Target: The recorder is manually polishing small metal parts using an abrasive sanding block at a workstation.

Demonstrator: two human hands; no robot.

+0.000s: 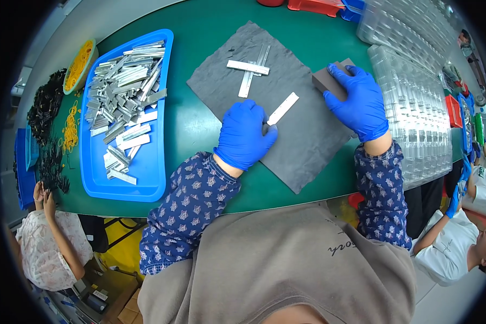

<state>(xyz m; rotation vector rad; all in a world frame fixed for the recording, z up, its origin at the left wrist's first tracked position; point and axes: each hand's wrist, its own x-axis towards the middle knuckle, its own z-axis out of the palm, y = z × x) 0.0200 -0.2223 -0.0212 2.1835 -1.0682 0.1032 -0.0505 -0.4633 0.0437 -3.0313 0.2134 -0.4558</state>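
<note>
My left hand [245, 134], in a blue glove, has its fingers curled. Between its thumb and forefinger is the lower end of a flat silver metal strip [284, 108], which slants up to the right. My right hand [360, 100], gloved the same way, grips a brownish-grey rectangular block [325, 82] from above; its underside is hidden. Both hands are over a dark grey cloth [308, 156] laid askew on the green table [200, 197]. Farther up the cloth, several similar strips [248, 68] lie crossed over one another.
At left stands a blue tray [151, 186] piled with metal pieces. Beyond it are a bowl of yellow bands [81, 66], loose yellow loops [70, 129] and black bundles [46, 102]. Stacked clear plastic trays [410, 116] flank my right arm. Other people sit at both sides.
</note>
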